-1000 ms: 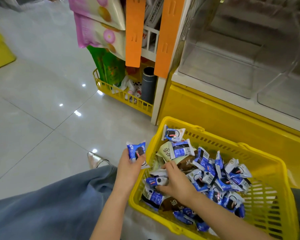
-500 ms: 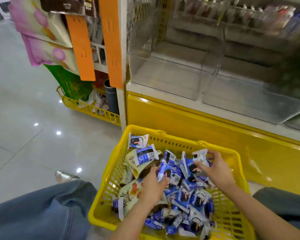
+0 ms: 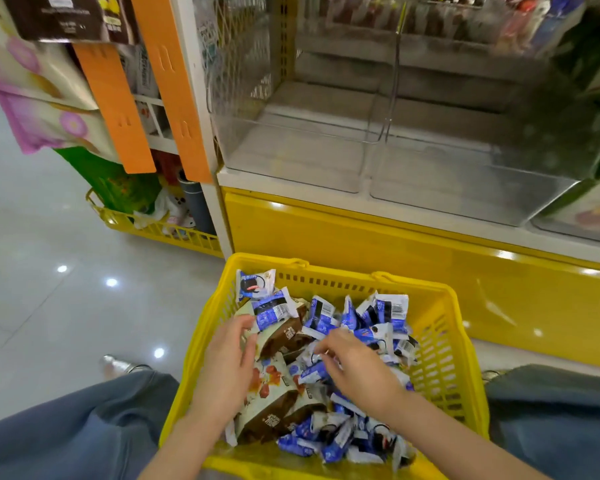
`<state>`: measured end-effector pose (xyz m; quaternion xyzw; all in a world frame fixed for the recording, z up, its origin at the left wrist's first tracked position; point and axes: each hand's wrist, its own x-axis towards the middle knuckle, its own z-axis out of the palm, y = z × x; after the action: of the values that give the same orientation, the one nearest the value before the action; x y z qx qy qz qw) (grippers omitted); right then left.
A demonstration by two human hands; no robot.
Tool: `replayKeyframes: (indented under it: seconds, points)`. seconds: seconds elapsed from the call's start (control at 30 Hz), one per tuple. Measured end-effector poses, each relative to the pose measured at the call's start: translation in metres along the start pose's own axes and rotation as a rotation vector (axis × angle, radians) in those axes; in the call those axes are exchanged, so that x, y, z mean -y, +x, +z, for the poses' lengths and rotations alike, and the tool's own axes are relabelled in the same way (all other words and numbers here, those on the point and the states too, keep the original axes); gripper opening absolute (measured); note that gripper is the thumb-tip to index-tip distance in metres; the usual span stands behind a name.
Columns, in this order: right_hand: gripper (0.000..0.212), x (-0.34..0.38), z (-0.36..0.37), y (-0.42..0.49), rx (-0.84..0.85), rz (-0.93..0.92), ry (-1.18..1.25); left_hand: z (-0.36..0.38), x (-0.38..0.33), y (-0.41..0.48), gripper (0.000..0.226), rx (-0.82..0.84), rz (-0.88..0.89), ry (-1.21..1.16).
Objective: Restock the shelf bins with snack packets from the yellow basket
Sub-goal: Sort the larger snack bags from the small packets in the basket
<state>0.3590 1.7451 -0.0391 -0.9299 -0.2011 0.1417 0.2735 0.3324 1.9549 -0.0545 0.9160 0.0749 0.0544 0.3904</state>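
Where your right hand (image 3: 359, 370) reached to the far right of the heap half a second ago, it now sits over the middle of the basket (image 3: 426, 292), and your left hand (image 3: 227, 362) has slid from the middle out to the left side. The left hand lies relaxed, fingers nearly straight, resting on the cream packets (image 3: 274, 386) near the basket's left wall and gripping nothing. The right hand is palm down with fingers curled into the blue packets (image 3: 361, 320); thumb and forefinger come together at a white packet edge, but blur hides whether you have hold of it. All the packets lie in the basket, heaped from the back wall to the near rim: cream ones under and just beside your left hand, blue ones under, beyond and to the right of your right hand. One packet (image 3: 255, 284) leans in the back left corner, apart from both hands. The basket sits between your knees, just in front of the yellow shelf base (image 3: 361, 244). Above that, two clear bins (image 3: 291, 150) stand side by side, well beyond both hands.
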Motion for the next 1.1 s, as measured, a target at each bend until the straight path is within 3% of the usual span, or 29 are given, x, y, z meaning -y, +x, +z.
replayKeyframes:
  seconds: [0.13,0.37,0.47,0.57,0.63,0.7,0.8,0.87,0.97,1.03,1.1]
  points:
    - [0.023,0.036,0.058,0.015,0.225,-0.038,0.107,-0.029,0.048,-0.008,0.032,-0.136,-0.227,0.065]
    - [0.028,0.072,0.127,0.041,0.306,0.171,0.243,-0.027,0.080,-0.032,0.021,0.005,-0.360,-0.129]
    - [0.031,0.077,0.141,0.045,0.342,0.229,0.156,-0.025,0.082,-0.033,0.022,-0.023,-0.360,-0.185]
    - [0.013,0.076,0.139,0.051,0.318,0.212,0.156,-0.024,0.087,-0.032,0.020,-0.006,-0.356,-0.203]
    - [0.022,0.075,0.129,0.052,0.301,0.198,0.204,-0.024,0.086,-0.032,0.017,0.007,-0.342,-0.205]
    - [0.016,0.072,0.113,0.050,0.287,0.172,0.224,-0.027,0.081,-0.030,0.018,-0.049,-0.287,-0.149]
    - [0.015,0.067,0.081,0.046,0.321,0.050,0.208,-0.039,0.064,-0.027,0.037,-0.124,-0.119,-0.066]
    - [0.016,0.067,0.056,0.045,0.333,-0.021,0.150,-0.046,0.049,-0.024,0.049,-0.017,-0.022,-0.133]
    - [0.013,0.077,0.025,0.048,0.328,-0.092,0.200,-0.043,0.032,-0.020,0.067,0.288,-0.010,-0.255]
    - [0.009,0.086,0.014,0.053,0.301,-0.109,0.358,-0.040,0.028,-0.016,0.057,0.375,-0.012,-0.261]
    - [0.008,0.092,0.010,0.062,0.235,-0.081,0.525,-0.041,0.028,-0.012,0.031,0.336,-0.024,-0.268]
